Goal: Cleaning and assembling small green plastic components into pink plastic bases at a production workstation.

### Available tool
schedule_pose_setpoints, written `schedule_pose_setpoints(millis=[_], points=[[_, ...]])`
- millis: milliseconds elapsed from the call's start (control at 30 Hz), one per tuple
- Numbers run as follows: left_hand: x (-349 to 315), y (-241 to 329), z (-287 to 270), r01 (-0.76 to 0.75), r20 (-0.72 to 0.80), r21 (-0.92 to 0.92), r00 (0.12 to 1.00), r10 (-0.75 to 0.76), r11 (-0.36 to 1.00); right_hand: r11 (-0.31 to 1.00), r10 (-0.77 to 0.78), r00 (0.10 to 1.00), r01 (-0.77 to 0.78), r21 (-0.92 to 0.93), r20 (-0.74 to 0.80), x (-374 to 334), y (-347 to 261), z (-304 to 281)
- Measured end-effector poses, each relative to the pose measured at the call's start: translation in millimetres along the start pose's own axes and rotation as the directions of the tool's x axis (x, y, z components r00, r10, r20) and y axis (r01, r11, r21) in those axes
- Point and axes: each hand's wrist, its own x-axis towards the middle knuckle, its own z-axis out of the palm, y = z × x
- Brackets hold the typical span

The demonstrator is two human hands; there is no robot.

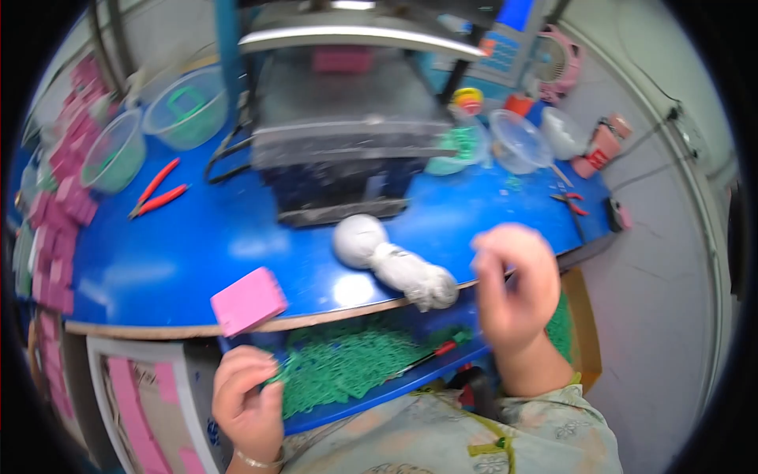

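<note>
My left hand is at the left end of a blue drawer tray, under the table's front edge. Its thumb and fingers pinch a small green piece. Many thin green pieces lie heaped in the tray, with a red-handled tool across them. My right hand is raised by the table edge, right of a white cloth-wrapped bundle. Motion blurs it; the fingers curl toward the thumb, and I cannot make out anything between them. A pink block rests at the table edge.
A dark box machine with a clear cover stands mid-table. Clear bowls and red-handled pliers are on the left, beside stacked pink blocks. More bowls and small pliers lie on the right.
</note>
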Motion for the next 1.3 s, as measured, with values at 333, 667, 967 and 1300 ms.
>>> schedule_pose_setpoints(millis=[333,667,967,1300], points=[[-10.8,-0.7,9.0,0.108,0.044,-0.015,0.993,-0.107,0.994,0.185,0.767,0.624,-0.441,-0.878,-0.152,-45.8,197.0,-110.4],[-5.1,8.2,8.2,0.148,0.052,-0.092,0.988,-0.144,0.985,0.885,0.458,0.864,-0.465,0.019,-0.210,-42.0,148.3,-108.4],[-2.6,7.6,9.5,0.154,0.093,-0.138,0.986,-0.142,0.978,0.209,-0.038,0.931,-0.347,0.914,0.363,-24.2,-17.4,-42.4],[-8.1,5.7,-4.3,0.159,0.032,-0.096,0.987,-0.157,0.983,0.670,-0.336,0.921,0.086,0.737,0.197,-36.7,-71.7,17.8]])
